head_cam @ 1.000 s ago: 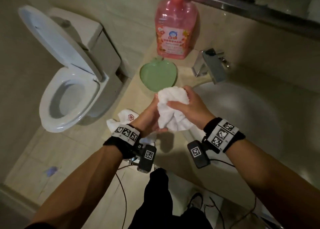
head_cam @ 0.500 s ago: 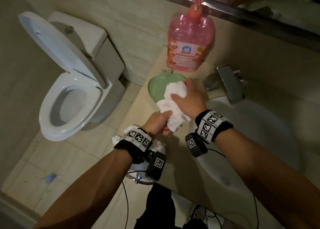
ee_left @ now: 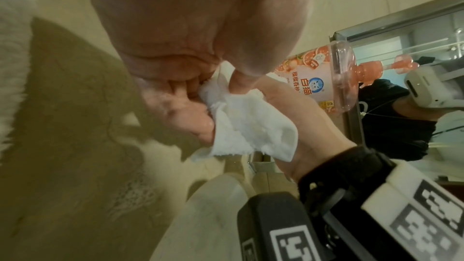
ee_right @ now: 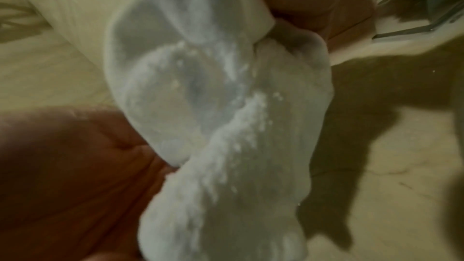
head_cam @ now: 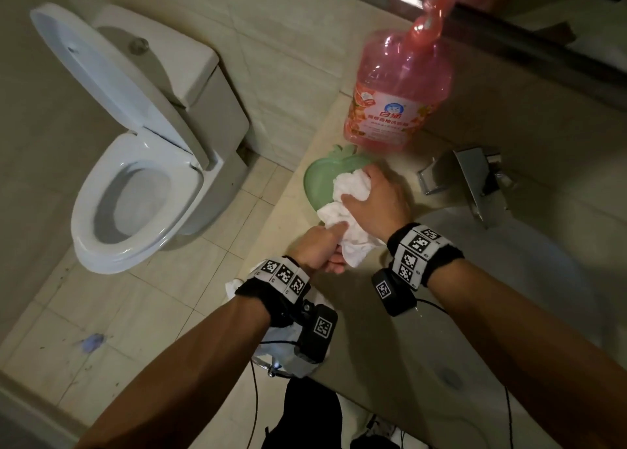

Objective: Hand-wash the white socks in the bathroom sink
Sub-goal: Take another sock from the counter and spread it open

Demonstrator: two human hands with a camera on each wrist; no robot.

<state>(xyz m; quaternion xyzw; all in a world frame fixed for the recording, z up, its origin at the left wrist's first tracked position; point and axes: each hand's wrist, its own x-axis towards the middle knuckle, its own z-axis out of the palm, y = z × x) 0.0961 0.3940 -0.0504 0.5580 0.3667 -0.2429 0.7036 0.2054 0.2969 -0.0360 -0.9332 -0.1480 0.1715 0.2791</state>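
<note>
sock: white sock (head_cam: pixel 349 218), bunched up and wet-looking, stretched between both hands over the counter (head_cam: pixel 281 211) just left of the sink (head_cam: pixel 543 279); top end sitting over the green apple-shaped dish (head_cam: pixel 319 180)

right hand: right hand (head_cam: pixel 376 204) on top, palm down, fingers curled round the upper bunch of sock, thumb clamped across the cloth; forearm coming in over the sink rim

left hand: left hand (head_cam: pixel 319 248) below and nearer the body, gripping the sock's lower end, thumb pressed along the top, fingers wrapped underneath; in the left wrist view, cloth (ee_left: pixel 241 122) squeezed between thumb and curled fingers, loose cuff dangling out

right wrist view: pretty blurry, sock (ee_right: pixel 213 116) filling most of it, twisted, fuzzy inner side showing

other sock: second white sock (head_cam: pixel 237 285) on the counter edge, mostly hidden under the left wrist

around: pink soap bottle (head_cam: pixel 400 85) behind the dish, faucet (head_cam: pixel 475 180) to its right, toilet (head_cam: pixel 135 190) with lid up off to the left
</note>
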